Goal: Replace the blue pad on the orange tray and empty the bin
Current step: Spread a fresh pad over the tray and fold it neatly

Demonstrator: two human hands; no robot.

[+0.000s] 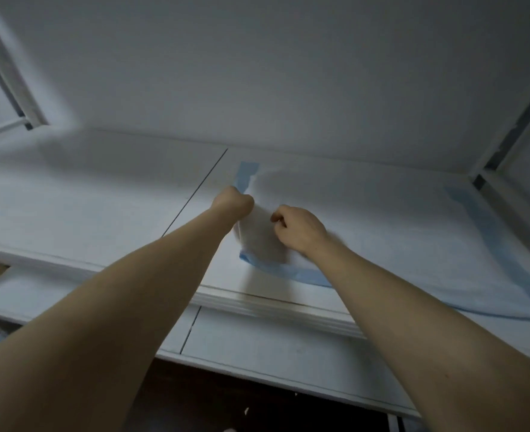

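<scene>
The blue-edged pad (pixel 382 219) lay spread on the white table (pixel 86 198); its left edge stood raised in a fold; the left grip (pixel 234 201) clutched that fold; the right grip (pixel 298 227), fingers curled, pinched it just beside.

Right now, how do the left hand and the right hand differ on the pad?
The left hand reaches farther, to the far blue border of the pad; the right hand is nearer. The left hand's fingers are hidden behind its fist; the right hand's curled knuckles show. Both grip the pad's raised left end.
</scene>
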